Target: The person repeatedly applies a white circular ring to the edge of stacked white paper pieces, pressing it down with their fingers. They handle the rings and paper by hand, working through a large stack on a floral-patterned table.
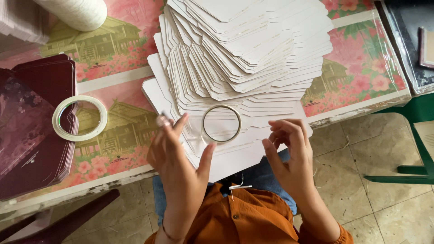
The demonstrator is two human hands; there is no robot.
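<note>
The left hand [176, 158] shows motion blur at its raised fingertips, so whatever small thing sits there cannot be made out. Above the tape roll [221, 123], the fan of white card sheets [244, 54] runs off the top edge. Far left of the roll, the maroon card stack [36, 126] is cut by the left edge, and the white cylinder [77, 12] by the top
</note>
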